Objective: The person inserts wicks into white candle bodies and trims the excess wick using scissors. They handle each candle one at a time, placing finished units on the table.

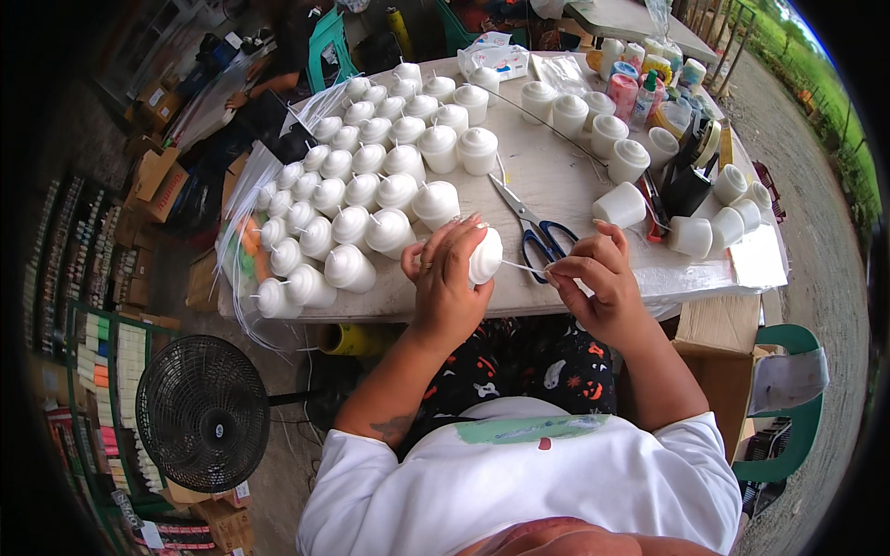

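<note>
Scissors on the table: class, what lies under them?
The blue-handled scissors lie on the table's pale covering. The tabletop beneath that covering is hidden.

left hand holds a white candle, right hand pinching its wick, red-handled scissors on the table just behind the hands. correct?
Nearly. The head view shows the scissors have blue handles, not red. The rest holds: the left hand holds a white candle, the right hand pinches its wick, and the scissors lie on the table just behind.

Soft daylight, strong fisheye bend.
Even light falls on the table (556,176), brightest toward the upper right of the frame; shadows are faint. The left side is dim. Straight edges curve toward the black rim, and the corners lose detail.
</note>
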A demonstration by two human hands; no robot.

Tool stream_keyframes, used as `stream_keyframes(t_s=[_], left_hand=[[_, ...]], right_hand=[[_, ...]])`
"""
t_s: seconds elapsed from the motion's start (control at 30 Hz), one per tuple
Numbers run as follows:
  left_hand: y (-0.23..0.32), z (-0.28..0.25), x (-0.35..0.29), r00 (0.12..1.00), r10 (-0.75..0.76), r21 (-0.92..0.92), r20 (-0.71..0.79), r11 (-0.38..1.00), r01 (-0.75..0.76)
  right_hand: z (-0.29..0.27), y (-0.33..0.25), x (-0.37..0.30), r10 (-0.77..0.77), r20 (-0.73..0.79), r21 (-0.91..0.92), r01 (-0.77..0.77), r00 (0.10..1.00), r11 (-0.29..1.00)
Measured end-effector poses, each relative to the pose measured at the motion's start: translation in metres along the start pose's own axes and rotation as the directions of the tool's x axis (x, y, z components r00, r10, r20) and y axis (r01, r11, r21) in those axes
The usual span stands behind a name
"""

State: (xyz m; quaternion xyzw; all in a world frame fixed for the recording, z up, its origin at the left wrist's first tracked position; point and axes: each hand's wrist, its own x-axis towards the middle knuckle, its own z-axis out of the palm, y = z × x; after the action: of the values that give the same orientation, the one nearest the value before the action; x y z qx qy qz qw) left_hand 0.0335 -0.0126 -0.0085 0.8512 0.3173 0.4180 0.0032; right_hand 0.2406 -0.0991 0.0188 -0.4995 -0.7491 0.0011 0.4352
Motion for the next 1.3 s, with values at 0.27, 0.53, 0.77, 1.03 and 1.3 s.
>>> stream_keyframes(t_s=[0.27, 0.53, 0.77, 1.03, 1.3], left_hand=[[0.011, 0.007, 0.005, 0.993, 0.082, -0.197, 0.085, 0.978, -0.064], [0.011, -0.002, 0.004, 0.991, 0.02, -0.159, 0.134, 0.987, 0.002], [0.017, -0.004, 0.007, 0.991, 0.028, -0.206, 0.133, 0.978, 0.001], [0.02, -0.004, 0.01, 0.994, 0.045, -0.21, 0.098, 0.978, -0.023], [0.018, -0.004, 0.011, 0.996, 0.05, -0.185, 0.077, 0.982, -0.035]], right_hand=[[0.014, 0.0, 0.0, -0.022, -0.028, -0.042, 0.02, 0.999, 0.999], [0.022, 0.002, -0.01, 0.021, -0.079, 0.042, -0.018, 0.997, 0.999], [0.018, 0.002, -0.006, 0.01, -0.11, 0.006, -0.01, 0.994, 1.0], [0.019, 0.0, -0.006, 0.003, -0.065, 0.043, 0.0, 0.998, 0.999], [0.015, 0.001, -0.007, 0.091, -0.031, 0.14, -0.086, 0.995, 0.986]])
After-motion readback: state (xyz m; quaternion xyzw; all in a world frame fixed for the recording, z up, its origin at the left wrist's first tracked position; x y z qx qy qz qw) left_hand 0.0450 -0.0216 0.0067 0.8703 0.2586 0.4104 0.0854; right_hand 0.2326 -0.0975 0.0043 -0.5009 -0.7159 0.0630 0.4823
